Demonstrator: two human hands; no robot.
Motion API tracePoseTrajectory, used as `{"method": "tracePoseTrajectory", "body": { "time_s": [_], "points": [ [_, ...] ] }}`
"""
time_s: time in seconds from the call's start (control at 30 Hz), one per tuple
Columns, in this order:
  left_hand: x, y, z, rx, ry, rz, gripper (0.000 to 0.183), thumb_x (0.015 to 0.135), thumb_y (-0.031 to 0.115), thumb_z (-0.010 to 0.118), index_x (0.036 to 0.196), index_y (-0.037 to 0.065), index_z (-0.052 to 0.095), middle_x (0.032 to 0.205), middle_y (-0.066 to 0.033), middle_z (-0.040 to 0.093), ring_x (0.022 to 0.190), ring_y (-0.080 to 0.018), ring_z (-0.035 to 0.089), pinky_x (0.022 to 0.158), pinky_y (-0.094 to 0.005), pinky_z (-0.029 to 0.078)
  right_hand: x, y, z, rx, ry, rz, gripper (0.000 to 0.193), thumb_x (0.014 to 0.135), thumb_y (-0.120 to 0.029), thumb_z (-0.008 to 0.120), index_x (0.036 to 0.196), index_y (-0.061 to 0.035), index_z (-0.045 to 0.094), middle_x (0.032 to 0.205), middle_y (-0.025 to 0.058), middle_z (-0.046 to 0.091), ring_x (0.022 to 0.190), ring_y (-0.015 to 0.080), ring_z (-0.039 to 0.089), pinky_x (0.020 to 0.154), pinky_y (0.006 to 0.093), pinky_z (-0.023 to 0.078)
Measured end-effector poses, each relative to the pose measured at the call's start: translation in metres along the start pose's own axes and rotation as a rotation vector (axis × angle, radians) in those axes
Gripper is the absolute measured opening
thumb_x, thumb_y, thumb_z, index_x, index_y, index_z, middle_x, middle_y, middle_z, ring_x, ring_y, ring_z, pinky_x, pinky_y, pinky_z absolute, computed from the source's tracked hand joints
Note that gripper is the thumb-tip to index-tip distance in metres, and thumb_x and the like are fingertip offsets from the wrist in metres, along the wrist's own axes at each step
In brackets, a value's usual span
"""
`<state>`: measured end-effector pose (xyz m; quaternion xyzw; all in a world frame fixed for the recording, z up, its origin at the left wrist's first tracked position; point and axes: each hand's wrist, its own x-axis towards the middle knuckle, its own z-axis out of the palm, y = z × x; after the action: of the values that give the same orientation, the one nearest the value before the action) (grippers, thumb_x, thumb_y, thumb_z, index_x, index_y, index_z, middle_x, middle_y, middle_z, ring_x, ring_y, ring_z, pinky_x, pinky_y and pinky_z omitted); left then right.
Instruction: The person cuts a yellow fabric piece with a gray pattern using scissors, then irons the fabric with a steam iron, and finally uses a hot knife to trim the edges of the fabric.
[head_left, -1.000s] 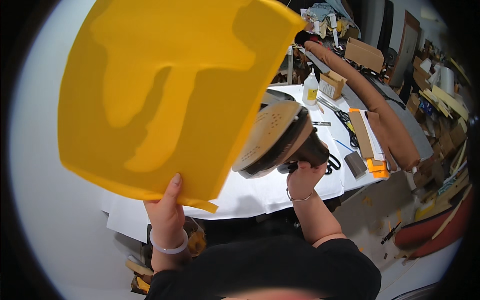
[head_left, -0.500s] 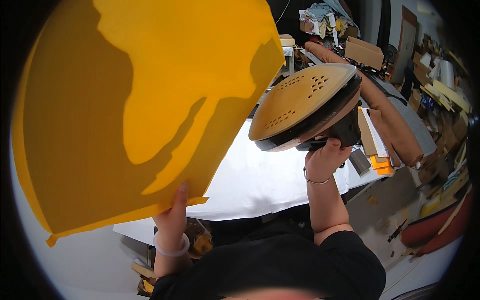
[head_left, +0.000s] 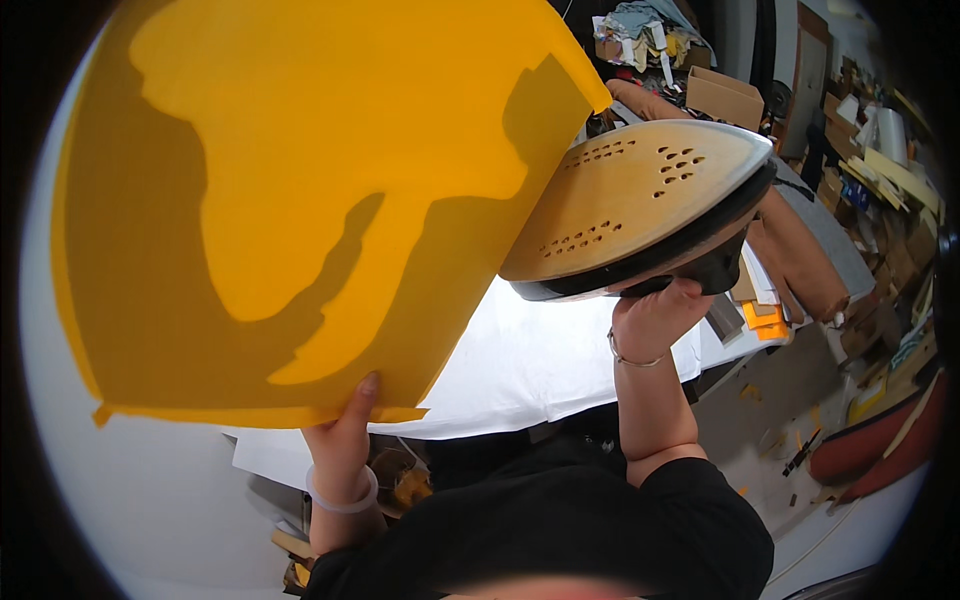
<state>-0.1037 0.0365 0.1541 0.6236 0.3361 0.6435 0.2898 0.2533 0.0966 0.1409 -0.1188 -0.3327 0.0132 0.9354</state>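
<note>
Cloth [head_left: 310, 210] shows bright yellow under dark shadows, beside a tan-soled, perforated iron [head_left: 645, 205].

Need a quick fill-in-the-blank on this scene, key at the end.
1. The appliance held in the right hand is an ____.
2. The fabric in the left hand is coloured ____.
3. The table cover is coloured ____.
4. The open brown box in the background is made of ____.

Missing words: iron; yellow; white; cardboard.
</note>
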Motion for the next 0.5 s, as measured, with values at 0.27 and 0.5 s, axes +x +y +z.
{"method": "tracePoseTrajectory", "body": {
  "time_s": [0.27, 0.5],
  "points": [
    [0.0, 0.003, -0.003, -0.266, 0.01, -0.142, 0.052, 0.099, -0.001, 0.073, 0.147, 0.002, 0.054, 0.14, -0.0104, 0.065, 0.13, -0.0247, 0.063, 0.115, -0.0404, 0.048, -0.004, -0.007, -0.005, 0.038, 0.014, -0.018, 0.089, 0.084, -0.068, 0.077, 0.133, 0.0031, 0.055, 0.125, 0.007, 0.071, 0.113, 0.0161, 0.069, 0.095, 0.0311, 0.062],
    [0.0, 0.008, -0.003, -0.352, -0.016, -0.181, 0.054, 0.099, 0.003, 0.073, 0.148, 0.002, 0.052, 0.141, -0.0122, 0.066, 0.132, -0.0255, 0.064, 0.116, -0.042, 0.049, -0.008, -0.016, -0.006, 0.195, 0.011, 0.073, 0.09, 0.083, -0.067, 0.078, 0.131, 0.0068, 0.057, 0.121, 0.0081, 0.072, 0.112, 0.0174, 0.071, 0.094, 0.0327, 0.063]
  ]
}}
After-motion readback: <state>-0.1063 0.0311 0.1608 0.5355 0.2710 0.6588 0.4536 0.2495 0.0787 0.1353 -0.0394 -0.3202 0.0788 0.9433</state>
